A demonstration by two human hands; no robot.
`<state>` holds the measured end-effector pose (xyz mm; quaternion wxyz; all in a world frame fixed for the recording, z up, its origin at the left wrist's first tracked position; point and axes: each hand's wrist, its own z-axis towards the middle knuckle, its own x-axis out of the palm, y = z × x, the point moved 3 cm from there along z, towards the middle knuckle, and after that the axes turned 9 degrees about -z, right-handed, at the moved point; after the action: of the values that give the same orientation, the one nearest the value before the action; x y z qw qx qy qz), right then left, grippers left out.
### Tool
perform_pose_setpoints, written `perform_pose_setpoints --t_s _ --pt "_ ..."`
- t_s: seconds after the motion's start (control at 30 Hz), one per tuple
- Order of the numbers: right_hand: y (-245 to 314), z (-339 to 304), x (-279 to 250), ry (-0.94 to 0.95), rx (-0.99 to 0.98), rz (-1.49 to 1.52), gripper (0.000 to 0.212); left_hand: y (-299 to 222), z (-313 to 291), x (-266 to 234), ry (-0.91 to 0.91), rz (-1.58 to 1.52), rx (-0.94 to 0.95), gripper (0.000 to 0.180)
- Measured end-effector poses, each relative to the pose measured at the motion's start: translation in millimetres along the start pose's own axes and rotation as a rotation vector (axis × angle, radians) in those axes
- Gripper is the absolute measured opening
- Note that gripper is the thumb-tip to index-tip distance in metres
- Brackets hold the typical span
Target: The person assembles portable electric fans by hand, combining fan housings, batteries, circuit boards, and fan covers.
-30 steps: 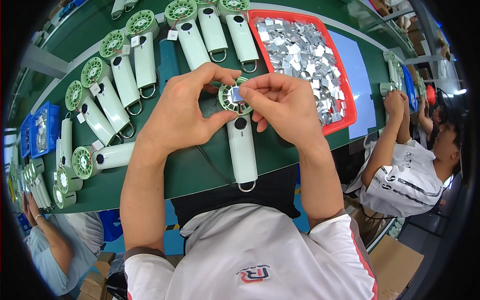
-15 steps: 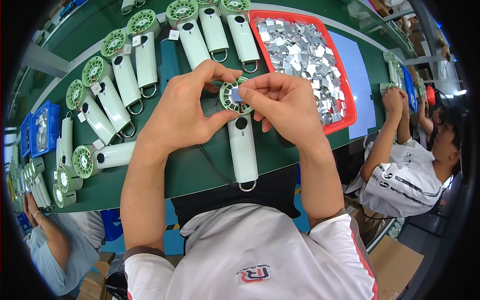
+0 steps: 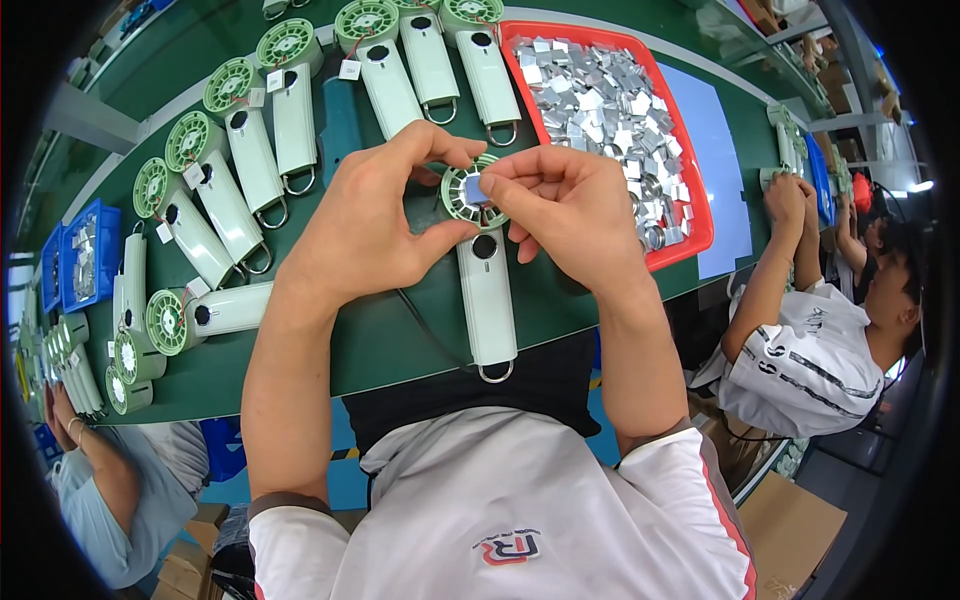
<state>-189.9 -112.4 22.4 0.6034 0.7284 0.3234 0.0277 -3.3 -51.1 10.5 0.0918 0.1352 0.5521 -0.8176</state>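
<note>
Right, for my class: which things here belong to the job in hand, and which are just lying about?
Likely the job:
mint-green handheld fan, held by the left hand
small bluish square piece, pinched in the right hand
probably the silvery pieces in the red tray

Apparently lying about:
dark teal object
pale blue sheet
brown cardboard

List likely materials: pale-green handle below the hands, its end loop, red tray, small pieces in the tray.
Handle: probably moulded plastic, smooth semi-gloss; soft highlights run along it.
End loop: likely metal; thin, silvery.
Red tray: probably plastic; uniform colour, smooth rounded rim.
Small pieces: silvery, bright glints suggest metal or foil facing; can't tell which.
</note>
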Motion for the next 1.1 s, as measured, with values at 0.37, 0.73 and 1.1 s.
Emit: perform_pose_setpoints --t_s 0.37,0.73,1.1 --pt "-0.1 0.8 -0.3 0.0 -0.006 0.011 0.021 -1.3 -0.3 -1.0 0.0 0.011 -0.005 0.048" --pt "0.9 1.4 -1.8 0.022 -0.005 -0.006 0.023 -0.1 -0.8 -1.3 0.019 0.017 -0.029 0.048" --pt "3.3 2.1 -1.7 0.033 0.011 -0.015 0.022 -1.0 0.1 -1.4 0.008 0.027 0.008 0.047"
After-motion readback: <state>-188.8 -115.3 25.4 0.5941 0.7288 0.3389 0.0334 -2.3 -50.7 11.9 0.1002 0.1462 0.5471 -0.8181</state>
